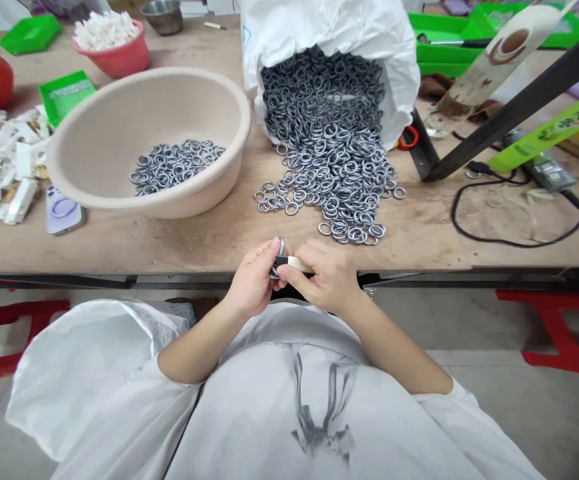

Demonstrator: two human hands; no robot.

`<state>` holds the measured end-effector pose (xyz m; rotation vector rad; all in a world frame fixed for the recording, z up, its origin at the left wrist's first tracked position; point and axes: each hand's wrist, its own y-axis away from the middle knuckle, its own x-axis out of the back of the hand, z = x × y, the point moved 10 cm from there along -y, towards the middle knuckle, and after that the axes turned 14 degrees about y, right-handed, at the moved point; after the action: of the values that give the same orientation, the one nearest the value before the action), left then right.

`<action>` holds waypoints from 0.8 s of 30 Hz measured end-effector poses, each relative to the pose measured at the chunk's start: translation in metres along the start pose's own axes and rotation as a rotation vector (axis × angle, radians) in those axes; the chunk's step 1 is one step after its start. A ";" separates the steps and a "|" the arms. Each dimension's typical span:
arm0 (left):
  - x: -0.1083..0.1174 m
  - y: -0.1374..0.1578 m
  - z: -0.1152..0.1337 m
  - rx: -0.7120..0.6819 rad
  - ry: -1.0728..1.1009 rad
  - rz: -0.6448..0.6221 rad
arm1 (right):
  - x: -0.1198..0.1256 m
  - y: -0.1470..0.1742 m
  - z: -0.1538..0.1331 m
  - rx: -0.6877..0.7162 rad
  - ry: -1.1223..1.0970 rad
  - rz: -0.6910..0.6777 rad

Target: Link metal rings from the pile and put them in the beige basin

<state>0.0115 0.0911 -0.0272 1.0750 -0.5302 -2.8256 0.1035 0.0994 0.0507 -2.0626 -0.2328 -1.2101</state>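
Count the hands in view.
2: the left hand holds at least one metal ring at the table's near edge; the right hand beside it grips a pale and black piece.

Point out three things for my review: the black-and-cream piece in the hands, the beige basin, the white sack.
Black-and-cream piece (296,263): head view, on its cream part.
Beige basin (129,117): head view, on its bare inner wall.
White sack (326,25): head view, upper side.

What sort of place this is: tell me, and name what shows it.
Likely a workshop or hand-assembly room: an open white sack spilling grey rings onto a wooden bench, and a wide basin with more of them inside.
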 end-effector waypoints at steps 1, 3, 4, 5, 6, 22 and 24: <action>0.001 -0.001 0.000 0.002 0.001 0.003 | -0.001 0.000 0.000 -0.003 -0.002 -0.004; 0.002 -0.003 0.000 0.008 0.000 0.004 | -0.003 0.000 0.000 -0.016 -0.020 -0.014; 0.002 -0.004 0.000 0.011 0.002 0.004 | -0.005 0.000 0.000 -0.027 -0.037 -0.018; 0.003 -0.005 0.000 0.015 0.006 0.003 | -0.007 0.000 0.001 -0.040 -0.059 -0.023; 0.004 -0.006 0.000 0.017 0.013 0.006 | -0.010 0.000 0.002 -0.053 -0.084 -0.036; 0.028 -0.013 0.011 0.010 0.015 0.006 | -0.071 -0.057 0.072 -0.355 0.505 -0.473; 0.031 -0.014 0.014 0.012 0.029 0.031 | -0.070 -0.057 0.074 -0.364 0.472 -0.468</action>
<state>-0.0197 0.1026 -0.0419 1.0987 -0.5574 -2.7797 0.0888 0.2030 0.0000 -1.9991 -0.2941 -2.1182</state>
